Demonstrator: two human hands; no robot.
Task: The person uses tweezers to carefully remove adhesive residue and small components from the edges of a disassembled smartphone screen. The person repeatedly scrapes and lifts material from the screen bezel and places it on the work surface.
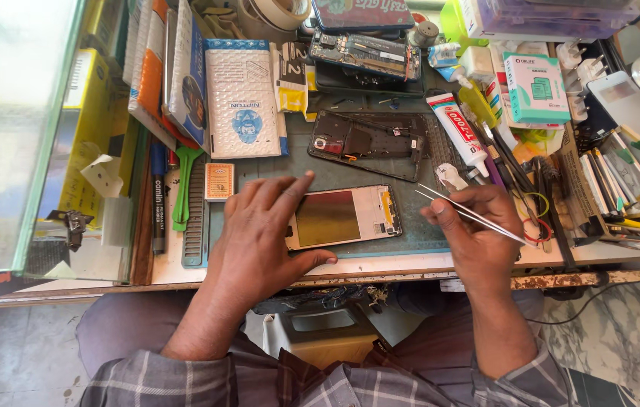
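My left hand [259, 234] rests on the left end of an opened phone screen assembly [346, 217] that lies flat on the green work mat [410, 240], fingers spread over it and thumb along its near edge. My right hand [478, 226] holds metal tweezers [459, 209], whose tips point left toward the phone's right end without touching it. A dark phone frame [369, 145] with exposed parts lies just behind the screen assembly.
A glue tube [459, 130], hand tools and small boxes [535, 87] crowd the right side. Padded envelopes [240, 98], green pry tools [182, 188] and a marker [158, 203] lie left. More opened phones [365, 54] sit at the back. A glass case [10, 128] stands far left.
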